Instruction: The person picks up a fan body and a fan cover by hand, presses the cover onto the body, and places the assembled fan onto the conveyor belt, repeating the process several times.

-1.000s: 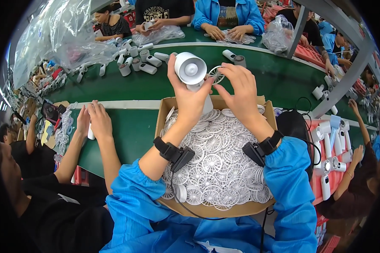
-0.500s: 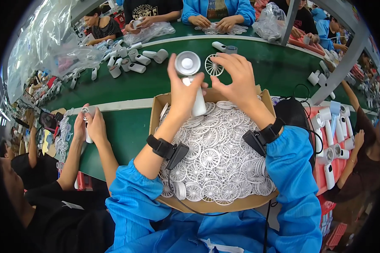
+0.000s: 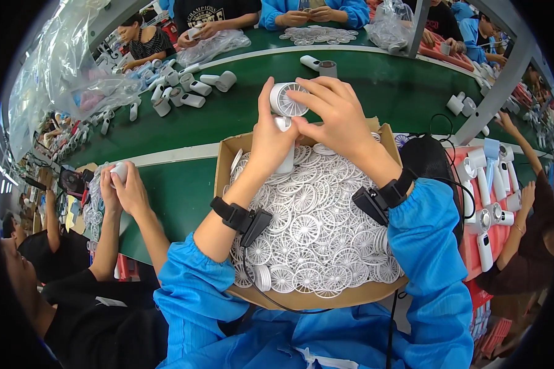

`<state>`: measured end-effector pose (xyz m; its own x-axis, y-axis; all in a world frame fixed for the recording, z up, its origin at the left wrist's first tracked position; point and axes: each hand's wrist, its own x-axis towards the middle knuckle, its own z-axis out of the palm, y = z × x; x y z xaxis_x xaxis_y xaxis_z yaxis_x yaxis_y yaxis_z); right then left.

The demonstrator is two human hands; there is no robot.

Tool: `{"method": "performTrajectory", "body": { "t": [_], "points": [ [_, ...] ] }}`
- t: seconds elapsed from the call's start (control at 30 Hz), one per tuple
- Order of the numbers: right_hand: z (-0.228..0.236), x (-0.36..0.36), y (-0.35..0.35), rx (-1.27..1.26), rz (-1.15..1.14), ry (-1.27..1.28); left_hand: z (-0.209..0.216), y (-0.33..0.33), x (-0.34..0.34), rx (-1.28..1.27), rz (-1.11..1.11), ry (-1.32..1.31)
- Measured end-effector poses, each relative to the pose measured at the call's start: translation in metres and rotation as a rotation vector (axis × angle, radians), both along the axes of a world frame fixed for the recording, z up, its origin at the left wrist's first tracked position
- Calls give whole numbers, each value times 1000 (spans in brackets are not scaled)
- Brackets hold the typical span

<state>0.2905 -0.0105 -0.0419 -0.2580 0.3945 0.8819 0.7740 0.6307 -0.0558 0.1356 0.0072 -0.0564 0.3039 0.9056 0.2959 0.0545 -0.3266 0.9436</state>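
Above the near side of the belt, my left hand (image 3: 266, 142) is wrapped round a white handheld fan (image 3: 286, 163), its round head tilted up. A white spoked fan grille (image 3: 293, 106) lies over the open front of that head. The fingers of my right hand (image 3: 343, 120) press on the grille's face, with the thumb low by the neck of the fan. Whether the grille is fully seated cannot be seen. Below my hands, a cardboard box (image 3: 314, 305) holds a heap of matching white grilles (image 3: 305, 227).
A green conveyor belt (image 3: 228, 126) crosses ahead, with white fan bodies (image 3: 194, 99) at its left. Two more parts (image 3: 327, 67) lie beyond my hands. A red tray (image 3: 468, 243) of fans is at right. Co-workers sit left, right and opposite; a metal post (image 3: 474, 117) stands right.
My right hand has brought the grille left onto the fan head, where it was held apart before. My left hand has turned the head toward it. The left co-worker's hands have shifted.
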Motion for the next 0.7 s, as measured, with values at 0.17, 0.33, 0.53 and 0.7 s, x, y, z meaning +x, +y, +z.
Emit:
{"method": "performTrajectory", "body": {
  "t": [0.17, 0.33, 0.53, 0.7],
  "points": [
    [1, -1, 0, 1, 11, -5, -3, 2, 0, 48, 6, 0],
    [-2, 2, 1, -11, 13, -10, -4, 3, 1, 3, -19, -7],
    [-1, 4, -1, -53, 2, 3, -7, 3, 4, -61, -72, -69],
    [-3, 3, 2, -58, 0, -1, -6, 2, 3, -50, -61, -45]
  ]
}}
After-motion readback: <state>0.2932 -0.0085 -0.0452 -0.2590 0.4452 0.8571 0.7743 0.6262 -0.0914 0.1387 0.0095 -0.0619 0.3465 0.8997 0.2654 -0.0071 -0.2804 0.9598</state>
